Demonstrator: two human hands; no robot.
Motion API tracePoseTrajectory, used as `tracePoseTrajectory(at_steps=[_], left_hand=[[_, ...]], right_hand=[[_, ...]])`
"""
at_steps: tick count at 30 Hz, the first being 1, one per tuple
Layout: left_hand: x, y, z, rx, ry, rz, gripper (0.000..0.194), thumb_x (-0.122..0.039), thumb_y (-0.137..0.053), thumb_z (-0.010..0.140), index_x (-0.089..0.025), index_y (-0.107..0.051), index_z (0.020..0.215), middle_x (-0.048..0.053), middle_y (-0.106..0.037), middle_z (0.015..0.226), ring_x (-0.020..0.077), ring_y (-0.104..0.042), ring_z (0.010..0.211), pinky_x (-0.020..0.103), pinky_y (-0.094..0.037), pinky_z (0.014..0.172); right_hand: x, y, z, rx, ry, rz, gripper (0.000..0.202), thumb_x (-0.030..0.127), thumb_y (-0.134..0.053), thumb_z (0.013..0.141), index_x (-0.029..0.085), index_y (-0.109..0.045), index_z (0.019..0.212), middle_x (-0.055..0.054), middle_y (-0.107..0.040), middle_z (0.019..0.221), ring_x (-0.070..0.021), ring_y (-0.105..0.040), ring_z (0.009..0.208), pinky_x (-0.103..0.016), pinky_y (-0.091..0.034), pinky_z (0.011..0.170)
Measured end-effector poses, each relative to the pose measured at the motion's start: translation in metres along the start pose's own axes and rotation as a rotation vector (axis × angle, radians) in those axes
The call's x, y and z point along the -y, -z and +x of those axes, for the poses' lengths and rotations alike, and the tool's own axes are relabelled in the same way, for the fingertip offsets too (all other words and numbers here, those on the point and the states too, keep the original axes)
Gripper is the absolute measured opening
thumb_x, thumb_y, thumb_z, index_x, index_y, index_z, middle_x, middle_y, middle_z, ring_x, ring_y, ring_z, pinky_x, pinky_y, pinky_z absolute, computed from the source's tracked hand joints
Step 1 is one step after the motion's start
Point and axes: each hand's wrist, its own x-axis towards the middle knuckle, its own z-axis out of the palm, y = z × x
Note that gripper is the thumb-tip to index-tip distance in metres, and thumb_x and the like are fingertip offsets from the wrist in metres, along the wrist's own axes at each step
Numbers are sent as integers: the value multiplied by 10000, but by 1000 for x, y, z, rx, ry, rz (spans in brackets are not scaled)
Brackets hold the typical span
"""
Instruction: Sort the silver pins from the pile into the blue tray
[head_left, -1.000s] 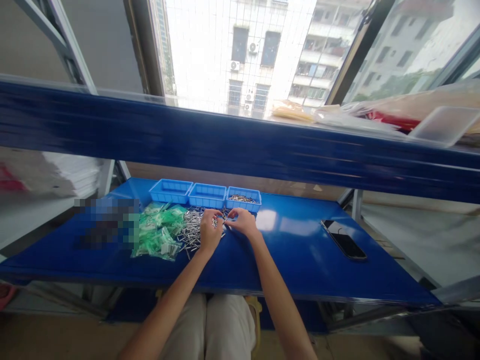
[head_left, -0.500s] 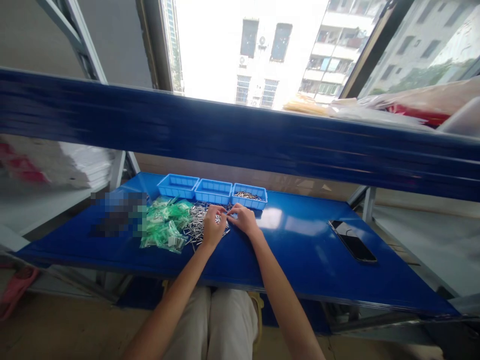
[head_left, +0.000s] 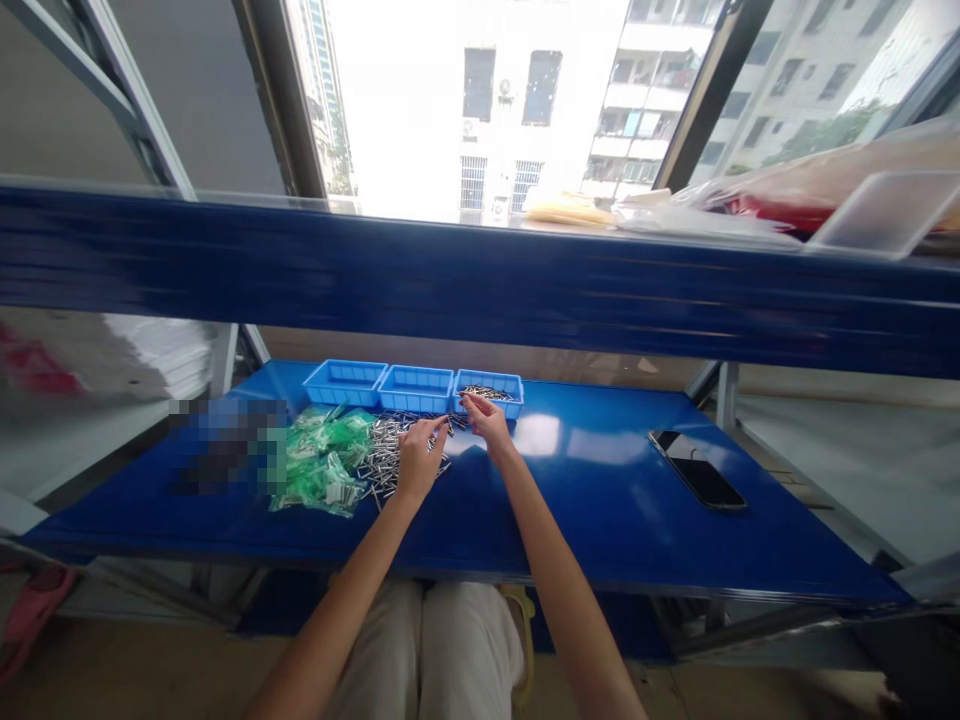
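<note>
A loose pile of thin silver metal pins (head_left: 381,455) lies on the blue table. My left hand (head_left: 420,458) is over the pile's right side, thumb and forefinger brought together; anything between the tips is too small to make out. My right hand (head_left: 487,420) is at the front of the right blue bin (head_left: 512,408), its fingers closed in a pinch. What it pinches, if anything, cannot be made out. Inside that bin are several metal pins (head_left: 484,392), some darker or brownish. A few dark pins (head_left: 457,421) lie on the table between my hands.
Two more blue bins, the middle bin (head_left: 416,402) and the left bin (head_left: 345,396), stand in the same row. Green-tinted plastic bags (head_left: 319,470) of small parts lie left of the pile. A phone (head_left: 697,470) rests at right. A blue shelf beam (head_left: 480,285) crosses above the table.
My right hand has moved away from the left one, up to the front of the right bin. The left hand has shifted slightly left and down. The camera view has tilted a little.
</note>
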Motion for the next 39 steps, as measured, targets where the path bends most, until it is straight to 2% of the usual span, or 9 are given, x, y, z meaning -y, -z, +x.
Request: tracePoseTrajectory(at_steps=[4,10,14,18,23,27,32,36,39], left_hand=[[2,-1,0,15,-4,-25,303,-387,-390,861,-203,-593,991,37,-628,875,170,-570,763,350,-361,784],[3,-2,0,13,-29,-41,291,-400,-379,861,-186,-572,900,38,-614,839,170,-560,744,341,-374,753],[4,-2,0,-36,-31,-55,280,-366,-354,877,-185,-565,839,38,-605,822,170,-555,764,336,-381,749],[4,-1,1,-118,-6,-83,259,-332,-329,889,-193,-546,869,41,-587,856,174,-546,812,338,-391,774],[4,0,2,-207,28,-90,208,-303,-332,887,-195,-510,878,47,-547,871,169,-532,776,334,-404,760],[3,-1,1,-176,-4,-86,191,-330,-381,868,-195,-510,827,34,-542,838,161,-524,731,341,-401,759],[2,-4,0,-32,-43,-66,161,-335,-471,818,-185,-526,798,20,-558,789,154,-521,698,340,-394,756],[-1,-4,0,-2,-41,-82,140,-287,-443,822,-189,-534,782,23,-562,781,152,-517,691,322,-402,738],[-3,-2,0,8,-37,-87,142,-271,-426,824,-190,-533,778,23,-562,785,154,-514,701,327,-400,753]], right_hand=[[5,0,-6,103,-69,26,482,505,-636,623,195,-649,992,-43,-624,870,-81,-473,598,-169,-296,438],[9,-1,-13,262,-19,-62,416,497,-633,632,202,-667,923,-17,-611,752,-93,-472,630,-171,-291,464],[9,-1,-13,274,-17,-82,410,503,-625,630,200,-663,904,-8,-603,723,-88,-461,606,-179,-286,468],[11,1,-14,259,-33,-132,409,512,-628,619,183,-670,858,-7,-594,703,-90,-459,608,-185,-298,484],[13,3,-17,398,-11,-179,405,524,-625,625,160,-679,794,-3,-574,668,-83,-433,581,-188,-292,482],[13,2,-16,284,23,-170,406,544,-598,640,176,-672,795,12,-557,636,-85,-440,577,-189,-293,482],[6,-1,-12,221,24,-140,403,539,-617,621,173,-670,784,11,-562,626,-82,-436,546,-191,-292,461],[1,2,-3,16,1,-90,416,527,-620,611,152,-669,786,-3,-563,605,-83,-427,499,-199,-288,427],[0,6,3,-129,39,-5,425,512,-586,647,141,-657,843,-35,-614,692,-84,-446,494,-200,-300,413]])
